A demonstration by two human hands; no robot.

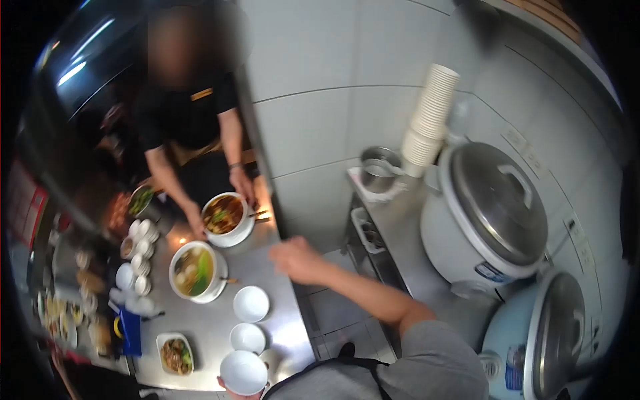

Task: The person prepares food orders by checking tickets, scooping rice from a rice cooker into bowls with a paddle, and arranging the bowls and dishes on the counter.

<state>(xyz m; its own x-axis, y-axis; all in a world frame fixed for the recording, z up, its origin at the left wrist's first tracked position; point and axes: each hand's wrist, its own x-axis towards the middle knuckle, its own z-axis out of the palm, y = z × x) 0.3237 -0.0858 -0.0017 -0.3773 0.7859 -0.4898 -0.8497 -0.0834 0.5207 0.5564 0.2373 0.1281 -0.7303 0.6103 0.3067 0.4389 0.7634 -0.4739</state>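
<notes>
At the bottom edge, my left hand (232, 393) grips a white bowl (243, 371); only some fingers show beside it. My right hand (295, 260) is raised past the counter's right edge, fingers curled in and slightly blurred; nothing shows in it. Left of it, a noodle soup bowl (179, 272) with greens sits on a white plate (217, 293). A co-worker's two hands hold the plate (241, 238) under a dark red soup bowl (212, 233) across the counter. Two small white bowls, one (251, 303) and another (247, 338), stand beside my left hand's bowl.
A square dish of food (175, 353) sits on the steel counter (200, 327). Several white cups (143, 247) line its left side. On the right bench stand a rice cooker (493, 207), a second cooker (533, 340), stacked paper cups (430, 120) and a metal pot (380, 175).
</notes>
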